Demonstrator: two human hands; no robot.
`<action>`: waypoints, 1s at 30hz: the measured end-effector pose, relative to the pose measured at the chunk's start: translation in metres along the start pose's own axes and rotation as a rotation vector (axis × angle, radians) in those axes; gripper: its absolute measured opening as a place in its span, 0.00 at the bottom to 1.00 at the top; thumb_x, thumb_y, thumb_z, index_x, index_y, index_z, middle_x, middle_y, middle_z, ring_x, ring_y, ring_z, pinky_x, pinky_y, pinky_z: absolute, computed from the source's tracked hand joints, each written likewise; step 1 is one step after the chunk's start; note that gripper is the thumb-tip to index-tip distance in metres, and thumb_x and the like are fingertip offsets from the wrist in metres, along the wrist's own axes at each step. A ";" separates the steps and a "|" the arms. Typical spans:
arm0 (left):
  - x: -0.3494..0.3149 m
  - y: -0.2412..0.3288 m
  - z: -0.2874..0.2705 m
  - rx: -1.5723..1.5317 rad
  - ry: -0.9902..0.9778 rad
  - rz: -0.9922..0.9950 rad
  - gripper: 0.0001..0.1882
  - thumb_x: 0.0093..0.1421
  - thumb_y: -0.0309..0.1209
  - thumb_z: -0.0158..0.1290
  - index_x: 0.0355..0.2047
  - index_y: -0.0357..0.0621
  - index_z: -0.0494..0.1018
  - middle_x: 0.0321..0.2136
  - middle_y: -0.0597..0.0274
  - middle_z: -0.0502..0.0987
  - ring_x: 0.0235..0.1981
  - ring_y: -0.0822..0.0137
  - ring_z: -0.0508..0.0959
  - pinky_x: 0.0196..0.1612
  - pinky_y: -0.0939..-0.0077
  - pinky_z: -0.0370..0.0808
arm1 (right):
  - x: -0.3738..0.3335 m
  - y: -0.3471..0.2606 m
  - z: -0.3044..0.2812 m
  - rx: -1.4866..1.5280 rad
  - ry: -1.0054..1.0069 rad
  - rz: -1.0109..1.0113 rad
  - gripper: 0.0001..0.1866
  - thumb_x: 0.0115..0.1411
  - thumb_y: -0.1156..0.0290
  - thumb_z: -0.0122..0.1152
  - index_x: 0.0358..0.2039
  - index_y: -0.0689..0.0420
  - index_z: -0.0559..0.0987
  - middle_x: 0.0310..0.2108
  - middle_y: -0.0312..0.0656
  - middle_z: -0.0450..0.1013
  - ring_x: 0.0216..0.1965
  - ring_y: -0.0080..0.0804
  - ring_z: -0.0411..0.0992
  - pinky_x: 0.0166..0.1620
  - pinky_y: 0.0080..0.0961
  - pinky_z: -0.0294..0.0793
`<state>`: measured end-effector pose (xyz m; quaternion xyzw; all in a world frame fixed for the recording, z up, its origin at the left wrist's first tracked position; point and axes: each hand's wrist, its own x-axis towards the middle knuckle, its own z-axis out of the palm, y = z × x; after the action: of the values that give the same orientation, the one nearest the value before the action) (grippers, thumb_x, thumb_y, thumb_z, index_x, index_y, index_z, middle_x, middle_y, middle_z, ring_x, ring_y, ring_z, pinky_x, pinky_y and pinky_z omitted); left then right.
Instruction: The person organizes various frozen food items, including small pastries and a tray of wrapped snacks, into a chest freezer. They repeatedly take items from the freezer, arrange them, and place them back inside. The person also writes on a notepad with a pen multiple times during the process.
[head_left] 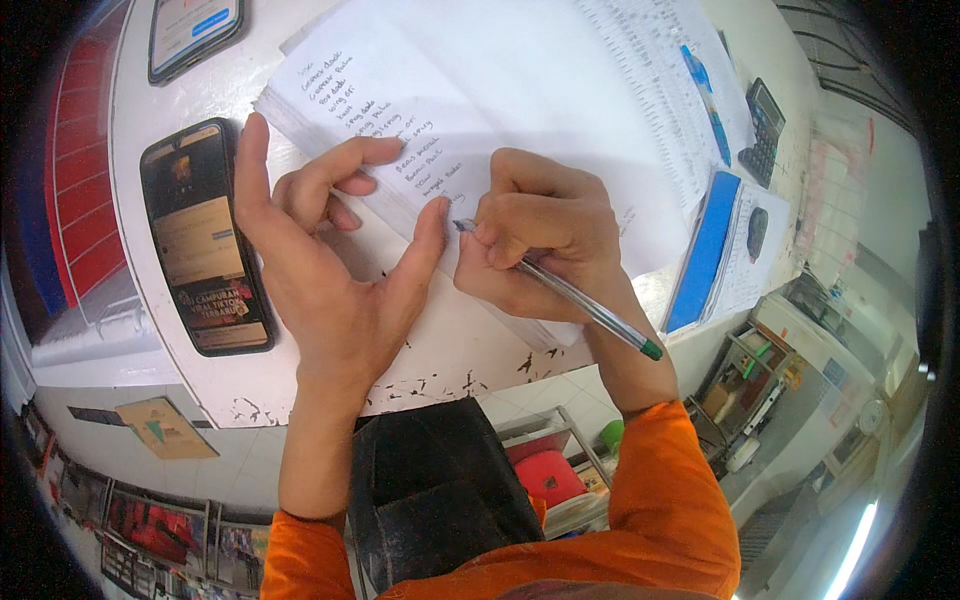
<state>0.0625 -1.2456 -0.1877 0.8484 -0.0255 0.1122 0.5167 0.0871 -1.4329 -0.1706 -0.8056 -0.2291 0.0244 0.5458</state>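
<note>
A pen (560, 287) is gripped in the right hand (540, 240) over paper (420, 90), steadied by the open left hand (320, 260).

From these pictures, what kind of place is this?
Probably a small shop counter or work desk: a white counter with a handwritten paper list, a calculator and two phones.

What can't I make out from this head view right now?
- Pen tip: covered by the right hand and left thumb.
- Sheet under both hands: the lowest lines are hidden.
- Upper phone: cut off by the top edge.
- Calculator: keys too small and bent near the rim.
- Left hand: palm side faces down, unseen.
</note>
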 end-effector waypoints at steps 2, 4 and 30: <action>0.000 0.001 0.000 0.017 0.009 0.009 0.56 0.52 0.25 0.73 0.72 0.33 0.46 0.50 0.55 0.81 0.43 0.71 0.76 0.45 0.80 0.70 | 0.001 -0.002 0.001 -0.011 0.013 0.000 0.18 0.41 0.86 0.69 0.15 0.54 0.67 0.20 0.34 0.67 0.19 0.22 0.62 0.22 0.19 0.57; 0.000 0.001 0.001 0.026 0.014 0.012 0.56 0.52 0.25 0.73 0.72 0.33 0.46 0.49 0.55 0.82 0.43 0.71 0.76 0.45 0.80 0.70 | 0.002 -0.001 0.001 -0.015 -0.001 -0.003 0.18 0.41 0.86 0.70 0.14 0.54 0.67 0.20 0.34 0.67 0.19 0.22 0.62 0.22 0.19 0.56; -0.001 -0.001 0.002 0.033 0.018 0.032 0.57 0.50 0.24 0.73 0.71 0.33 0.47 0.50 0.54 0.81 0.42 0.71 0.76 0.45 0.79 0.70 | -0.001 0.006 0.000 -0.015 0.045 -0.079 0.17 0.41 0.85 0.71 0.17 0.53 0.70 0.20 0.34 0.70 0.19 0.21 0.61 0.22 0.19 0.56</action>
<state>0.0623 -1.2469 -0.1897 0.8553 -0.0327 0.1284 0.5010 0.0887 -1.4348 -0.1764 -0.8004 -0.2486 -0.0168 0.5452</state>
